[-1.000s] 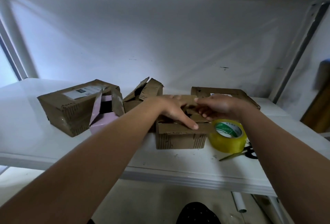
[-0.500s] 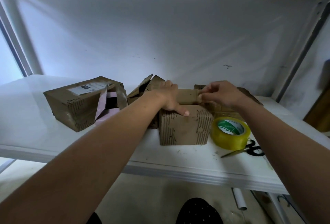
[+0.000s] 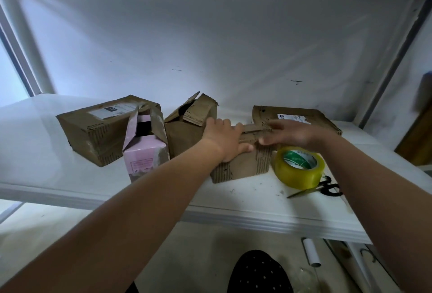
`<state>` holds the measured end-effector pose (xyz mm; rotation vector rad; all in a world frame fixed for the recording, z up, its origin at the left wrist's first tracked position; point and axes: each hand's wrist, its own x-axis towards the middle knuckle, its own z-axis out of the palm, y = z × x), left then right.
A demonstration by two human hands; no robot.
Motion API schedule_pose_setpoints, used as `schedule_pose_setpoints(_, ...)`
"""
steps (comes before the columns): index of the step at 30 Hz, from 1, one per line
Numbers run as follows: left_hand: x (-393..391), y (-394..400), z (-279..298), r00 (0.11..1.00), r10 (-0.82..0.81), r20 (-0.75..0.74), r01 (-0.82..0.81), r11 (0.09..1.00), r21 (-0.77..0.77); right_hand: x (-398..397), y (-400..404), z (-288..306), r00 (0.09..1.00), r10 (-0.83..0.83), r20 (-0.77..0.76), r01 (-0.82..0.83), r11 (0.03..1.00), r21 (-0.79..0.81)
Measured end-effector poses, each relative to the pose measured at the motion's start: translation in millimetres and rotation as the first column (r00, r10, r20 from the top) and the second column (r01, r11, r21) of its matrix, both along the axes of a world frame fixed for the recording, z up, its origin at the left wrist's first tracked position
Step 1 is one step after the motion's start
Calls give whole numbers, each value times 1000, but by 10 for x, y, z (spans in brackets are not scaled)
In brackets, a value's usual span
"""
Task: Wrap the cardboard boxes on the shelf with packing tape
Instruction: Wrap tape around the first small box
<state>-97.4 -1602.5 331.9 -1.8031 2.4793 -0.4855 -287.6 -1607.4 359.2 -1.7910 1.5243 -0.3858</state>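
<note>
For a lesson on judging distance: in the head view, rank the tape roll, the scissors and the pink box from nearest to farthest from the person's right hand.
1. Tape roll: just below the right hand.
2. Scissors: beyond the roll, lower right.
3. Pink box: far left, past the left hand.

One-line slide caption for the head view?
Both hands press a small cardboard box closed beside the tape roll.

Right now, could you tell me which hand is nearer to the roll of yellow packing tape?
Right. The right hand hovers just above and behind the tape roll, blurred, while the left hand rests on the small box, further left.
</note>
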Motion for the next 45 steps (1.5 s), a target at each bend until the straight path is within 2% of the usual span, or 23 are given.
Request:
schedule_pose_setpoints(1,-20,-10,0,998,60,22,-59,998,-31,-106,-2,-34,992,-43,-115,37,998,-54)
schedule_pose_setpoints(2,-49,-15,-6,990,130,45,-128,991,-48,-225,-9,-94,951,-74,-301,48,995,-92)
schedule_pose_setpoints(4,-119,-19,-62,966,256,45,-255,966,-40,-411,11,-265,770,-55,-636,48,998,-27)
schedule_pose_setpoints(6,-171,-33,-101,950,311,-11,-311,950,-8,-526,47,-437,639,5,-769,48,998,46)
schedule_pose_setpoints(9,-204,-45,-87,944,331,-13,-331,944,7,-564,119,-542,601,-26,-799,-2,999,-33)
schedule_pose_setpoints(10,-206,-39,-67,949,316,8,-316,949,-9,-561,127,-527,632,-27,-774,-24,998,-55)
schedule_pose_setpoints(12,-188,-15,-43,983,184,12,-181,977,-112,-580,129,-441,770,4,-638,-59,996,-65)
schedule_pose_setpoints(14,-155,-20,-55,979,-169,-112,142,966,-216,-612,168,-313,908,67,-414,-84,996,-23)
schedule_pose_setpoints(16,-163,49,-35,810,-452,-375,394,892,-223,-631,229,-207,982,121,-143,-112,991,68)
schedule_pose_setpoints(17,-204,84,-26,706,-481,-520,434,874,-218,-633,250,-173,990,136,-23,-133,985,114)
schedule_pose_setpoints(19,-343,117,-32,502,-374,-780,430,890,-150,-615,278,-130,980,162,111,-180,967,179)
schedule_pose_setpoints(20,-408,113,-51,397,-253,-882,425,902,-67,-598,290,-108,976,173,135,-199,959,204)
schedule_pose_setpoints(21,-450,98,-66,332,-116,-936,416,909,35,-587,293,-90,973,182,142,-211,951,224)
schedule_pose_setpoints(22,-467,60,-83,327,17,-945,400,904,155,-585,295,-77,971,189,145,-220,946,237)
schedule_pose_setpoints(23,-462,27,-97,365,127,-923,378,885,271,-581,301,-60,970,192,151,-225,942,249)
schedule_pose_setpoints(25,-437,-6,-161,393,276,-877,357,833,422,-582,305,-37,966,187,177,-230,935,270)
schedule_pose_setpoints(29,-436,12,-263,214,450,-867,350,793,498,-592,313,7,956,187,227,-252,919,303)
schedule_pose_setpoints(33,-430,-2,-264,86,479,-874,327,815,478,-634,324,26,948,206,241,-281,899,337)
schedule_pose_setpoints(35,-446,28,-235,91,447,-890,303,839,452,-648,334,19,953,205,223,-274,898,346)
schedule_pose_setpoints(36,-461,40,-229,125,405,-906,285,860,424,-648,342,14,957,199,213,-264,901,344)
schedule_pose_setpoints(40,-565,114,-182,404,194,-894,138,953,269,-546,370,-34,970,91,225,-158,940,301)
schedule_pose_setpoints(43,-642,169,-110,547,102,-831,49,987,154,-396,381,-143,993,-39,111,32,997,65)
schedule_pose_setpoints(45,-635,174,-19,558,70,-827,33,994,106,-314,353,-185,991,-103,82,105,994,-22)
